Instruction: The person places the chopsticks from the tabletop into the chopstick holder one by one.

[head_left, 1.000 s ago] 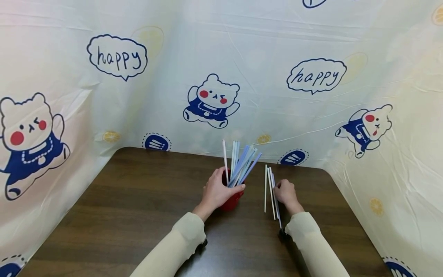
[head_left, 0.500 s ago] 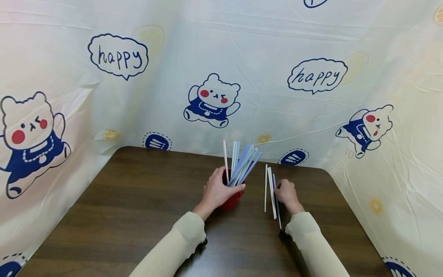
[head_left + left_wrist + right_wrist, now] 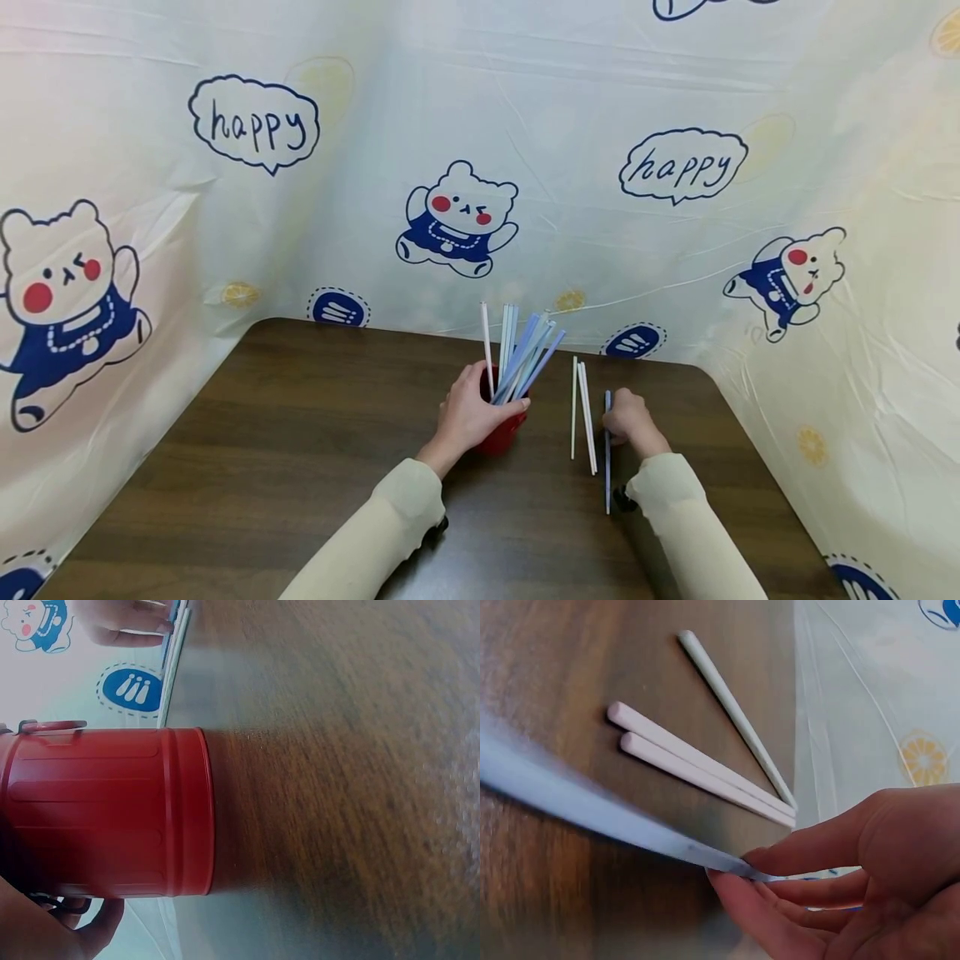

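Note:
My left hand grips a small red metal pail near its top, with the thumb across the front. Several pastel chopsticks stand in the pail, fanned out and leaning right. On the right, my right hand pinches a blue chopstick between thumb and fingers; in the right wrist view its near end is blurred and tilts up toward the camera. Just left of that hand, two pale pink chopsticks lie side by side on the table, next to a pale green chopstick.
The dark wooden tabletop spreads out on both sides of the arms. Behind it and at the sides hangs a pale printed curtain with bears and lettering, meeting the table's back edge.
The right hand has moved slightly right with the blue chopstick, drawing it away from the pink ones and turning it more upright in the head view. The left hand and pail stay put.

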Available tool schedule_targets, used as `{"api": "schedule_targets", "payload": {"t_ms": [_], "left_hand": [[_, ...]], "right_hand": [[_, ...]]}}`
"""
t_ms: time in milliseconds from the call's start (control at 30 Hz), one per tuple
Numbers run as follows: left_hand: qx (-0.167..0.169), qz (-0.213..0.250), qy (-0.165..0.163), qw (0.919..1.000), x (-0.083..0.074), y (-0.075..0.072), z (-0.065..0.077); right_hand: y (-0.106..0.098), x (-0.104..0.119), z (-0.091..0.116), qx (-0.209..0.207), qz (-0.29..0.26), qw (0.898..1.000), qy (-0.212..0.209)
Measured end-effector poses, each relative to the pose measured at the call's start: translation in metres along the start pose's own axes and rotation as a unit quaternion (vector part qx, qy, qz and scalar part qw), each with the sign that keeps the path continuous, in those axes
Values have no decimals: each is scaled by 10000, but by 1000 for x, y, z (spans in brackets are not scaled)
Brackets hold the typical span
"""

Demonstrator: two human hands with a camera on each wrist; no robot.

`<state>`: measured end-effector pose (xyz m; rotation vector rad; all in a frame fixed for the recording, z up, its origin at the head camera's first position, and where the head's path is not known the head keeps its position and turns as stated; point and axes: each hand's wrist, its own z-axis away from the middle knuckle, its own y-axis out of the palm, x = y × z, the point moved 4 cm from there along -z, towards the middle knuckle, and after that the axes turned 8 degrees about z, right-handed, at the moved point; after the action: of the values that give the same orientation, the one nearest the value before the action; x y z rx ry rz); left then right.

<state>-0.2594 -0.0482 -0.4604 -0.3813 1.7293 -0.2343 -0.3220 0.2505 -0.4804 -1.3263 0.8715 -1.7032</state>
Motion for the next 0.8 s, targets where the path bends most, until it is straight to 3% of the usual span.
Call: {"api": "schedule_targets", "payload": {"t_ms": [133, 333, 800], "left_hand": [[5, 12, 16, 10000, 0, 0, 1], [28, -2, -22, 10000, 2, 0, 1], [7, 24, -19, 10000, 0, 0, 0]], "right_hand": [[1, -7, 4, 211, -815, 9964, 87], [4, -15, 10, 563, -1770, 9824, 167], [3, -24, 9, 736, -2517, 9649, 120]]}}
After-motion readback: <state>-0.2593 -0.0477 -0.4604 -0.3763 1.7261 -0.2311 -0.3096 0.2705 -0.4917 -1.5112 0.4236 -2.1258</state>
